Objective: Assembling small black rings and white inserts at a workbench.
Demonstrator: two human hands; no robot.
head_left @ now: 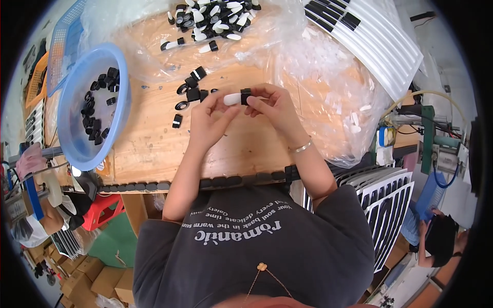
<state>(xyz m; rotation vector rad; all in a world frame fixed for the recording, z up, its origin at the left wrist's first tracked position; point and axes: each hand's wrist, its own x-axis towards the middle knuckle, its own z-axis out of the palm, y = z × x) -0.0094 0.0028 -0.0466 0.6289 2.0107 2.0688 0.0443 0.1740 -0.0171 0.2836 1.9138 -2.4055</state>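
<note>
Both of my hands meet over the wooden table. My left hand [208, 122] pinches a smooth white oval piece [232, 99] between thumb and fingers. My right hand [277, 109] grips a short black cap-like part [245, 96] against the white piece's right end. I cannot tell whether the two are joined. Just left of my hands lie several loose black parts [193, 94], some ring-shaped, some blocky with a light stripe. Beyond them is a heap of black parts with white oval pieces [215, 19].
A blue plastic basin [123, 97] at the left holds several black parts. White slatted trays [382, 61], partly filled with black parts, lie at the far right on clear plastic sheeting [328, 118]. More trays [385, 210] stand stacked at right. A co-worker [436, 236] is at the right edge.
</note>
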